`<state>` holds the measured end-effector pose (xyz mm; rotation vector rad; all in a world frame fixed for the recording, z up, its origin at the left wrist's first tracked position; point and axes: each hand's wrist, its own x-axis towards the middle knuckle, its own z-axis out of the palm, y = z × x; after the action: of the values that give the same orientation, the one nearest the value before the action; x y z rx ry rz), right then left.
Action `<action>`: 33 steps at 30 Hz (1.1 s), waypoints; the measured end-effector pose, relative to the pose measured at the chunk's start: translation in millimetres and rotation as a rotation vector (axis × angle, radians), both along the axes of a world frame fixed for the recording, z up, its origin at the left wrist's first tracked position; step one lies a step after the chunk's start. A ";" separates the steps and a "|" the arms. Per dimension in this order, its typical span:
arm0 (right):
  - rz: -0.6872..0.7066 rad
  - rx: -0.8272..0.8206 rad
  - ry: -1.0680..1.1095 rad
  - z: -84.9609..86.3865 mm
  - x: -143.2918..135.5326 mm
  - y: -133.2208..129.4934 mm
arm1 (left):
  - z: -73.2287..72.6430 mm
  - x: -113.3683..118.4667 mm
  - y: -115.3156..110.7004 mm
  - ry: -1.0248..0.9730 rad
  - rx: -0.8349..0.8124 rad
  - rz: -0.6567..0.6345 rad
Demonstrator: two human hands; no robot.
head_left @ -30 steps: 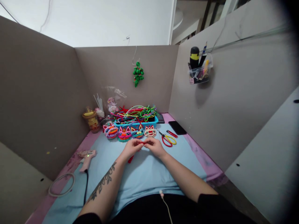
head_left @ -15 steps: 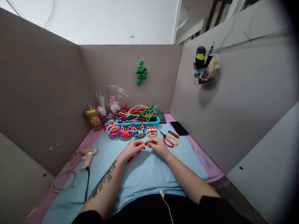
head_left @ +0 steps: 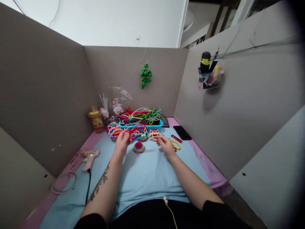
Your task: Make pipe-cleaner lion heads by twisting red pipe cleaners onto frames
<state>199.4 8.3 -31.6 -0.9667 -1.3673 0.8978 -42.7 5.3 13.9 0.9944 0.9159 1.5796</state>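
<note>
My left hand (head_left: 122,141) is raised with its fingers pinched on a red pipe cleaner (head_left: 131,135), a fuzzy strand whose far end blurs into the colours behind. To the right, my right hand (head_left: 165,145) has thumb and fingers together; whatever they hold is too small to make out. Between the hands a small striped dome (head_left: 138,148) with a red top rests on the light blue cloth (head_left: 152,171). Behind them stand animal-head figures of coiled pipe cleaner: a pink-orange one (head_left: 114,133), a teal one (head_left: 141,136) and a cream one (head_left: 153,135); my left hand partly covers another.
A blue basket (head_left: 152,127) full of coloured pipe cleaners stands at the back. Scissors (head_left: 176,144), a red-handled tool (head_left: 176,138) and a black phone (head_left: 182,132) lie right. A pink glue gun (head_left: 90,160) with its cable and a lidded cup (head_left: 96,121) are left. Partitions enclose the table.
My hands have moved apart from their meeting point over the cloth, the left up and leftward, the right slightly right over the scissors. The striped dome between them has come into view.
</note>
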 end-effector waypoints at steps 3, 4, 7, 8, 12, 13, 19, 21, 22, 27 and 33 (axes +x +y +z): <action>-0.111 -0.013 -0.033 5.9 -3.7 1.9 | 7.4 -26.3 9.0 -0.418 -0.050 0.163; -0.130 -0.010 -0.059 11.3 -5.5 4.2 | 8.5 -35.6 11.5 -0.530 -0.084 0.211; -0.114 0.042 -0.219 37.6 -14.7 21.6 | 8.8 -58.1 16.1 -0.707 -0.161 0.322; -0.117 0.071 -0.313 48.4 -19.3 31.6 | 8.6 -62.7 16.4 -0.735 -0.170 0.341; -0.149 0.098 -0.777 84.0 -41.5 86.4 | 11.1 -68.2 13.3 -0.805 -0.178 0.358; -0.132 0.079 -0.814 88.4 -46.2 101.1 | 12.3 -67.9 12.0 -0.815 -0.171 0.352; 0.087 0.008 -0.899 83.3 -63.0 159.9 | 12.7 -68.2 7.5 -0.844 -0.106 0.367; 0.200 0.003 -0.917 78.9 -70.0 168.3 | 10.7 -68.6 7.6 -0.845 -0.124 0.376; 0.248 -0.005 -0.930 77.3 -74.8 171.9 | 9.9 -68.3 7.6 -0.848 -0.130 0.376; 0.325 -0.119 -1.030 73.4 -109.4 191.6 | 11.9 -62.8 4.6 -0.853 -0.163 0.342; 0.293 -0.280 -1.117 74.2 -149.5 211.6 | 15.8 -71.4 -4.8 -0.967 -0.099 0.523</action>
<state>49.9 220.0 42.7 -1.6323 -2.4052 0.7791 -114.1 0.5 29.7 -0.1673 0.5509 2.1030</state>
